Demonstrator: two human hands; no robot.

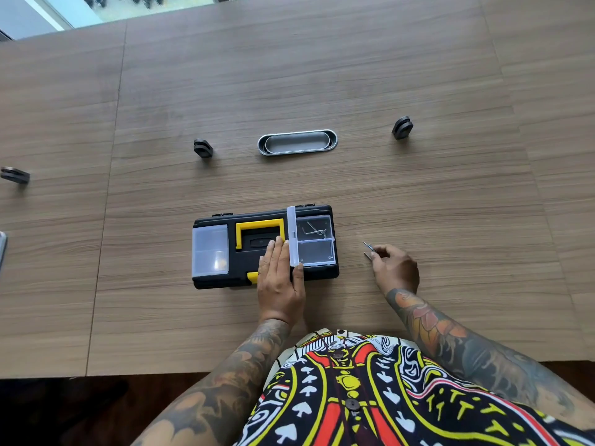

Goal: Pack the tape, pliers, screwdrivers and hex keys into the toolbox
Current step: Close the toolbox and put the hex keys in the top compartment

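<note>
A black toolbox [244, 278] with a yellow handle [259, 226] lies shut on the wooden table in front of me. Its right lid compartment stands uncovered, the clear cover [293, 235] tipped upright, and hex keys [314, 231] lie in the far half. My left hand [280, 278] rests flat on the lid beside that cover, thumb against the cover's near end. To the right of the box, my right hand [394, 268] pinches a small hex key [370, 247] just above the table. Tape, pliers and screwdrivers are not visible.
A metal oval cable tray [297, 142] is set into the table beyond the box. Black clamps stand at the left [203, 148], right [402, 127] and far left edge [15, 176]. The table's near edge [193, 375] runs just in front of my body.
</note>
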